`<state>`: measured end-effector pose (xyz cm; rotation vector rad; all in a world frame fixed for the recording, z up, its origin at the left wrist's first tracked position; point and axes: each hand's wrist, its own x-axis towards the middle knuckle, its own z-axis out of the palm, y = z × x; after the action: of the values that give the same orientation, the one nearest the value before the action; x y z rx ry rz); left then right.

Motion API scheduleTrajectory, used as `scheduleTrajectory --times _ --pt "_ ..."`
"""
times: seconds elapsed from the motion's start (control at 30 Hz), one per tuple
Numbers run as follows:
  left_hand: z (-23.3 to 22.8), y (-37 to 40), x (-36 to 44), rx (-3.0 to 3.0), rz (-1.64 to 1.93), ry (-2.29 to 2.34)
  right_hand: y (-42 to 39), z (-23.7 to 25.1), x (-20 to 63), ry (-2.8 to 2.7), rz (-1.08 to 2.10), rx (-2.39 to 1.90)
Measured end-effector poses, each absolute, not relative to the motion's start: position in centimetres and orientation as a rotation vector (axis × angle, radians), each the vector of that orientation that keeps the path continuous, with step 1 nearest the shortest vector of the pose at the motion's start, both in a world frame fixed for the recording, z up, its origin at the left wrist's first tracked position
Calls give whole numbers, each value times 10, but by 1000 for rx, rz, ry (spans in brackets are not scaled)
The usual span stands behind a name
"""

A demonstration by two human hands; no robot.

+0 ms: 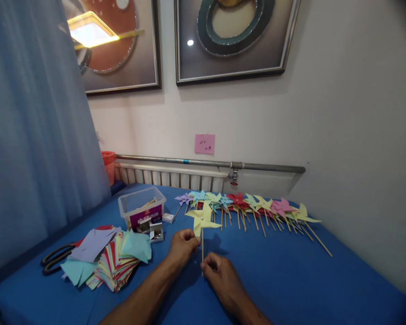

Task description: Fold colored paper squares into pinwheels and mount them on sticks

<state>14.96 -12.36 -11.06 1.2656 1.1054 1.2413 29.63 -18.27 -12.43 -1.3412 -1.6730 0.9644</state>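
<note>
Two bare hands at lower centre of the frame share one yellow pinwheel: folded paper blades with pointed tips, a small pin head at the hub, on a thin wooden stick. Left hand: fingers curled shut, pinching near the top of the stick, just under the blades. Right hand: fingers closed round the stick's lower end. The pinwheel stands upright above the table, which is covered in smooth blue cloth.

One row of finished pinwheels, middle right of the frame, lying flat with the sticks fanned toward the viewer; purple, teal, red, yellow-green and pink heads overlap, so an exact count cannot be made, roughly nine or ten.

One stack of paper squares, lower left, mixed colours, loosely fanned, with teal and lilac sheets on top.

One pair of scissors, black handles, at the stack's left edge, partly covered.

One clear plastic box, rectangular, rounded rim, left of centre.

One small white block just right of the box.

Open cloth lies right of the hands out to the table's right edge.
</note>
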Motion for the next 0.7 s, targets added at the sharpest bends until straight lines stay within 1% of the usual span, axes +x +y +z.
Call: scheduleTrajectory --times 0.4,0.53,0.7 --pt "-98 -116 125 1130 1478 1230 -183 -126 296 -1671 947 -1364" --pt "-107 -120 138 1113 1408 1185 -180 -130 297 -1627 925 -1351" --pt "-124 -126 159 1285 1278 1103 -177 -134 299 -1589 930 -1328"
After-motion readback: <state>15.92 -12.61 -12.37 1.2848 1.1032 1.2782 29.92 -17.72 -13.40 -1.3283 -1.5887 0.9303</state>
